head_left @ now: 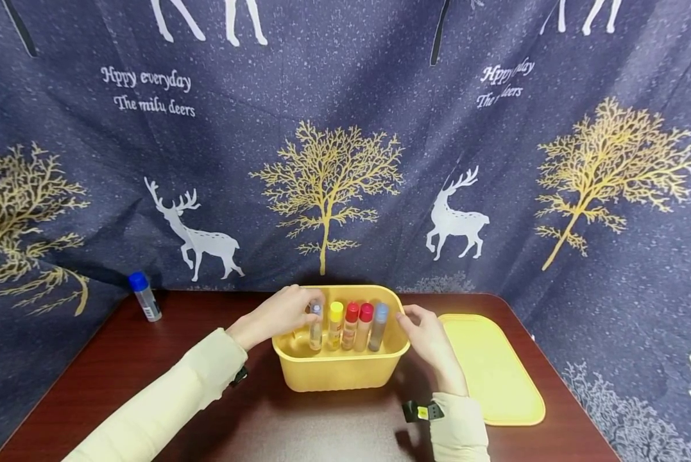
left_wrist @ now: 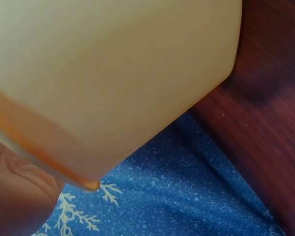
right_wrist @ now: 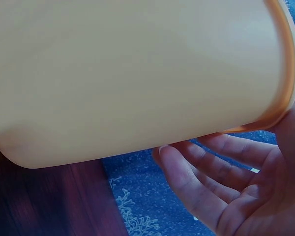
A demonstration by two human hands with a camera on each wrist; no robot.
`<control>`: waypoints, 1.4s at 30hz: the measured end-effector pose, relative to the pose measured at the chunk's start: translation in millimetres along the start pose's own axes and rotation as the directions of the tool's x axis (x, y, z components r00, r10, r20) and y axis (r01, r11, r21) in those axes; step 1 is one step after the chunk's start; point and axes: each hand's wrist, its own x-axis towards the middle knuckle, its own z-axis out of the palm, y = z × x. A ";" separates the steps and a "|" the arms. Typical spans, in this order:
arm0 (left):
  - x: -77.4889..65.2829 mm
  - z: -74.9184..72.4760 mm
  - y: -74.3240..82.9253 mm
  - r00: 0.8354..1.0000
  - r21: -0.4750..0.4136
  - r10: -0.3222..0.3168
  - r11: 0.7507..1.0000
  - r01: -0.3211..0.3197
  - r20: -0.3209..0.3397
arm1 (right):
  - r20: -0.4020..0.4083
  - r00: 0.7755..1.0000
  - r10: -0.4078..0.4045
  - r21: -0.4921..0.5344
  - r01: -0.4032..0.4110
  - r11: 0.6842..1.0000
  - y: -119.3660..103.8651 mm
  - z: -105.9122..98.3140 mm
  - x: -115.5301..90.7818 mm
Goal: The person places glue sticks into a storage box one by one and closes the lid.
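Deer-print cloth (head_left: 345, 77) behind, dark red table (head_left: 299, 430) below, two hands at a yellow bin (head_left: 339, 373)

Head view: the bin stands on the table between the hands. The left hand (head_left: 287, 311) reaches over its left end, thumb and fingers bent close together at the top of a pale-capped bottle (head_left: 315, 335); it looks like a pinch, though the fingers partly cover the cap. That bottle is inside the bin, directly below the fingertips. To the right of those fingers, in a row in the bin, stand a yellow-capped bottle (head_left: 335, 328), two red-capped bottles (head_left: 349, 327) and a light-blue-capped bottle (head_left: 378, 328), the last nearest the other thumb. The right hand (head_left: 432, 340) grips the bin's right end, thumb at the rim. Just right of its fingers lies a flat yellow lid (head_left: 492, 366). Well left of the left fingers stands a dark-blue-capped bottle (head_left: 145, 300).

Left wrist view: the bin's outer wall fills most of the frame. Part of the left hand shows beyond the rim; its fingertips are hidden, so their spread cannot be told from this side.

Right wrist view: the right hand's fingers are half bent and parted along the outside of the bin, with the base of the thumb at the rim.
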 end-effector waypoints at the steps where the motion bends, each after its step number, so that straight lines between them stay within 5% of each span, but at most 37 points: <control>1: 0.6 0.9 0.3 1.000 0.005 0.007 1.000 -0.007 0.000 | 0.000 1.000 0.000 0.003 0.000 1.000 -0.1 0.0 0.0; 17: 2.8 6.9 2.6 0.995 0.044 0.096 0.995 -0.095 -0.036 | -0.008 1.000 -0.019 0.013 0.019 1.000 0.7 0.9 1.2; 42: 2.4 8.7 1.1 0.995 0.002 0.099 0.995 -0.099 -0.028 | -0.009 1.000 -0.009 -0.008 0.009 1.000 0.4 0.0 0.5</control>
